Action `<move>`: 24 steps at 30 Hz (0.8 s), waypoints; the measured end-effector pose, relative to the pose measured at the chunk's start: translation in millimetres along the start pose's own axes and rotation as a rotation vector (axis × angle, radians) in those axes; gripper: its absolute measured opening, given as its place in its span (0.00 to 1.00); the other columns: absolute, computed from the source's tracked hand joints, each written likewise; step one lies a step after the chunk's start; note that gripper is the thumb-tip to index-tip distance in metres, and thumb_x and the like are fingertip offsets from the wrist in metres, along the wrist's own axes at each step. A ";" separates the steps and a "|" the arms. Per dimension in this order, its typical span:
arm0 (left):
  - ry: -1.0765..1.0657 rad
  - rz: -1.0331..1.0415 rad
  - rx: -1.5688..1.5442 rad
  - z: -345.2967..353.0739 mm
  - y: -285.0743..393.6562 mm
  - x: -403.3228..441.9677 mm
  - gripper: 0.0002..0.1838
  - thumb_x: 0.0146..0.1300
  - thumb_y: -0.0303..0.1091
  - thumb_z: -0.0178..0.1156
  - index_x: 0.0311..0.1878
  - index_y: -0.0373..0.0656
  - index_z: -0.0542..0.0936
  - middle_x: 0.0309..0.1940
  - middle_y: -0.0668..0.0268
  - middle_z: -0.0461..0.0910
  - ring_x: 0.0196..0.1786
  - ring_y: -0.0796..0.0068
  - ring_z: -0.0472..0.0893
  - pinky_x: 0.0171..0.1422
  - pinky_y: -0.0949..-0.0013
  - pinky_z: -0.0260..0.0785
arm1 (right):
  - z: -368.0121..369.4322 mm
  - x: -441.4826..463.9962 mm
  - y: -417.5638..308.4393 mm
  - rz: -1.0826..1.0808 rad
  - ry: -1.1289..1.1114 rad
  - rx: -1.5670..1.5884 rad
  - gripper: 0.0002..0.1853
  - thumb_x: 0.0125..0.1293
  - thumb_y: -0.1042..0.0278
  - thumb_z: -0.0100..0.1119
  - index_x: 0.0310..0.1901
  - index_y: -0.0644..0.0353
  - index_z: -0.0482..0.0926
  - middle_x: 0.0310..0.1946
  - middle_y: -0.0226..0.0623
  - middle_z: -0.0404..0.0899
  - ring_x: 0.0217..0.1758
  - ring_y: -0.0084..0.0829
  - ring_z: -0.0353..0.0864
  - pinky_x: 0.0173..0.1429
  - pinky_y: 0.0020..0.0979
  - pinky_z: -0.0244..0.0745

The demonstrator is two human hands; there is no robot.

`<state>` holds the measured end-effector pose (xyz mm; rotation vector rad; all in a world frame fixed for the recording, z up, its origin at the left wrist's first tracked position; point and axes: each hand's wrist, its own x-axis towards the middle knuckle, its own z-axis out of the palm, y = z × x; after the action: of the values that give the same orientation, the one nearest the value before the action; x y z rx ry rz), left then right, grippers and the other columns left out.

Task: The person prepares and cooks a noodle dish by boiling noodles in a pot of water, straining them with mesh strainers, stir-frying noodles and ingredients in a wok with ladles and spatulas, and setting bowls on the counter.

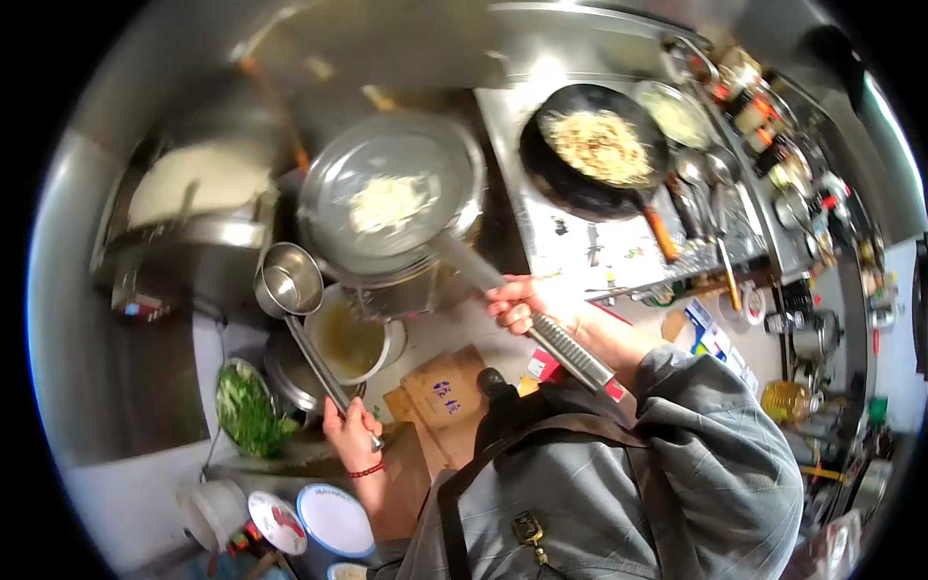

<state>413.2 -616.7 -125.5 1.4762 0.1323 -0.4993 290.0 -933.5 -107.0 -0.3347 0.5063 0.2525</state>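
My right hand (523, 302) is wrapped round the ribbed metal handle of a round strainer (333, 179). Pale food pieces (390, 203) lie in the strainer, which is over a large metal pot (477, 208). Lower left, my left hand (354, 425) grips the handle of a metal ladle (291, 280). The ladle's cup is beside the strainer, above and left of a white bucket (350, 338) with yellowish liquid. To the right, a black wok (546, 174) holds pale, brownish shredded food (599, 145).
A plate of pale food (674, 114) and several ladles (715, 169) sit right of the wok. At left are a large pot (184, 232) and leafy greens (246, 408). Flattened cardboard (443, 391) lies on the floor. Bottles and jars (764, 116) line the right shelf.
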 end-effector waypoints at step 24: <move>-0.481 -0.490 -0.917 180.4 21.0 -137.2 0.27 0.68 0.25 0.33 0.69 0.36 0.42 0.32 0.61 0.63 0.16 0.84 0.61 0.13 0.79 0.54 | -294.3 -293.1 -299.0 -0.656 1.735 -1.666 0.19 0.58 0.70 0.46 0.48 0.73 0.61 0.31 0.64 0.76 0.42 0.59 0.76 0.46 0.49 0.68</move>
<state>260.6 -758.6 -34.1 0.3930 0.2960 -1.0105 10.2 -1361.7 -124.5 -2.4025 1.7633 -0.4459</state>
